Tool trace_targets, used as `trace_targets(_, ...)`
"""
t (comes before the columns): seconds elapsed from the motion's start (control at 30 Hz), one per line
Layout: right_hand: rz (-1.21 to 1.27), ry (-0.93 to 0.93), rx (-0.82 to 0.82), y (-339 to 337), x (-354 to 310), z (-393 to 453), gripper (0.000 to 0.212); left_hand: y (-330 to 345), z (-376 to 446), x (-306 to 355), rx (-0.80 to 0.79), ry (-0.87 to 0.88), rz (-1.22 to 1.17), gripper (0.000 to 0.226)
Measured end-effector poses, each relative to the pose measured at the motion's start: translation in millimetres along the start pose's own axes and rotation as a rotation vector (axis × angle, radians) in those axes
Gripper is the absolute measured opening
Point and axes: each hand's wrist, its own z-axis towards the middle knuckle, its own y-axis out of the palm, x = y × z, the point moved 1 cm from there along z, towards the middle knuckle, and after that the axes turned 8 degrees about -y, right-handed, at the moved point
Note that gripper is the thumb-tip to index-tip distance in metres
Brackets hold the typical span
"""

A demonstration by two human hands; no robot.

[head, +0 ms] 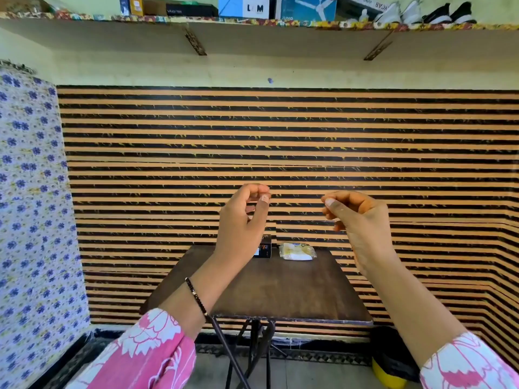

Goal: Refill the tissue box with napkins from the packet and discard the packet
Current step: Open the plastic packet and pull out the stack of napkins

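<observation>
A pale yellow napkin packet (297, 251) lies at the far edge of a small dark folding table (269, 293). Left of it stands a dark box (265, 247), partly hidden behind my left hand; whether it is the tissue box I cannot tell. My left hand (243, 223) is raised in the air above the table with its fingers curled and pinched together, holding nothing. My right hand (356, 220) is raised at the same height, fingers curled in, also holding nothing. Both hands are well clear of the packet.
A yellow bin with a black liner (393, 366) stands on the floor at the table's right. The striped wall runs close behind the table. A floral cloth (33, 206) hangs at the left. A high shelf (252, 26) carries boxes and shoes.
</observation>
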Motion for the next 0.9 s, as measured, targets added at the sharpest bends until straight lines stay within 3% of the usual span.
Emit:
trace_targets(0.47, 0.027, 0.213, -0.074, -10, 119, -14, 0.012, 60, -16, -103, -0.055, -0.211, 0.034, 0.014)
trace_targets(0.9, 0.050, 0.472, -0.034, 84, 274, 31, 0.015, 79, 43, -274, -0.103, -0.436, -0.029, 0.014)
